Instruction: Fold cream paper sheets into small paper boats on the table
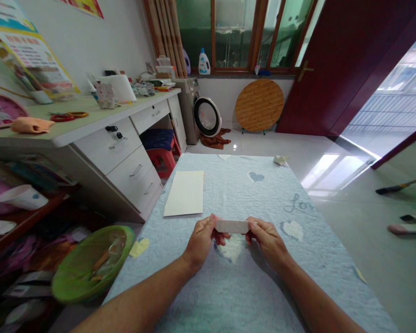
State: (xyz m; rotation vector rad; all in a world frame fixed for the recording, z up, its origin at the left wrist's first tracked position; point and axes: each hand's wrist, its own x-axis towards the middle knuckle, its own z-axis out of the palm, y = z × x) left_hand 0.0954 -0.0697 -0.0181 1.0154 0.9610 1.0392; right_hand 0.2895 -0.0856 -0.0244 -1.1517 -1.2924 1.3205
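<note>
A narrow folded strip of paper (232, 226) is stretched level between my two hands, just above the table. My left hand (205, 237) pinches its left end between thumb and fingers. At the other end, my right hand (263, 236) has the same kind of pinch. Beyond my left hand lies a pad of lined paper (185, 193), flat on the light blue quilted cloth (242, 286). A small folded paper piece (281, 160) rests at the cloth's far right corner.
To the left stand a desk with drawers (125, 162) and a green basket (125, 245) beside the table. A red stool (161, 148) is tucked under the desk. Past the table are a washer with its door (208, 116) open and a round wooden tabletop (260, 104) leaning on the wall.
</note>
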